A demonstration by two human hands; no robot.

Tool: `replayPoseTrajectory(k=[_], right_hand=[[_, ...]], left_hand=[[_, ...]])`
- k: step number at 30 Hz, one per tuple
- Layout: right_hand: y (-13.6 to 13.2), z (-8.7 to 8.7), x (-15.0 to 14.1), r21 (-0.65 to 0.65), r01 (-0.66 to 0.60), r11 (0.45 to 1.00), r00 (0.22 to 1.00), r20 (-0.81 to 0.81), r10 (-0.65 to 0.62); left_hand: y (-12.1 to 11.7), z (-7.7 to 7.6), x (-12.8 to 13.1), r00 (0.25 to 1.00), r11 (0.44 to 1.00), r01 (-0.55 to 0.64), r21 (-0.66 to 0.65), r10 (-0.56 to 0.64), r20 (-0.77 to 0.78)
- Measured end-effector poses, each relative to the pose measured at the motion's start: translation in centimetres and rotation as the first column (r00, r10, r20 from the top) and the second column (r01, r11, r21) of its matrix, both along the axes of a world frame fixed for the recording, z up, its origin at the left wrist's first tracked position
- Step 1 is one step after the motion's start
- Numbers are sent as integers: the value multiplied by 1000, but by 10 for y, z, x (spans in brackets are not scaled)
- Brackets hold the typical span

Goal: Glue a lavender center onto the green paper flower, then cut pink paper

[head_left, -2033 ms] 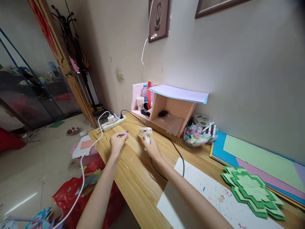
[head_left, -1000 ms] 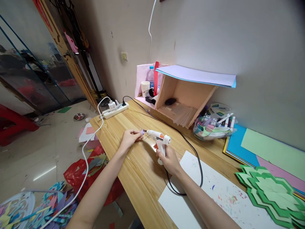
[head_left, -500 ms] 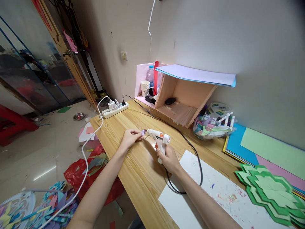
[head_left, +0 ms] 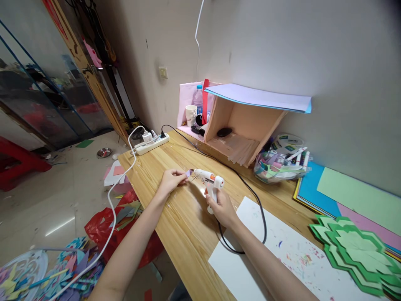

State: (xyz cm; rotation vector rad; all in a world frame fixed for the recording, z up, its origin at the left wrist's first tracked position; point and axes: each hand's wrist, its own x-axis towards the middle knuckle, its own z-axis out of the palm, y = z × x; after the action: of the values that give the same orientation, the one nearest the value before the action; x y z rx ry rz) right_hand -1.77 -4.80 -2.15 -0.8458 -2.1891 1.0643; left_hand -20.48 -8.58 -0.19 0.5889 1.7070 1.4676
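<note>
My right hand (head_left: 222, 205) is closed round the handle of a white hot glue gun (head_left: 209, 179), whose nozzle points left. A small purple piece of paper (head_left: 188, 172) is pinched between the fingertips of my left hand (head_left: 172, 182), just above the table. The nozzle tip is at the purple piece; whether the two touch I cannot tell. From the gun's handle a black cord (head_left: 262, 217) loops over the table and runs back toward a white power strip (head_left: 153, 145).
Under my right arm lies a white sheet (head_left: 250, 267), with stacked green paper shapes (head_left: 354, 246) to the right. Behind stand a cardboard box (head_left: 244, 121) and a clear tub of markers (head_left: 275, 171). Left of the table (head_left: 175, 217) are a red bag (head_left: 100, 221) and paper scraps.
Both hands, the glue gun and the purple piece stay almost exactly in place. The whole view shifts only very slightly.
</note>
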Motion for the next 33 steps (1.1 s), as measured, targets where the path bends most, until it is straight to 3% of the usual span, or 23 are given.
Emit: replayPoseTrajectory(k=[33], right_hand=[[0,-1,0,5,22,1000,1000,9,-22]], left_hand=[[0,-7,-5,998,999,-21,50,25,-66]])
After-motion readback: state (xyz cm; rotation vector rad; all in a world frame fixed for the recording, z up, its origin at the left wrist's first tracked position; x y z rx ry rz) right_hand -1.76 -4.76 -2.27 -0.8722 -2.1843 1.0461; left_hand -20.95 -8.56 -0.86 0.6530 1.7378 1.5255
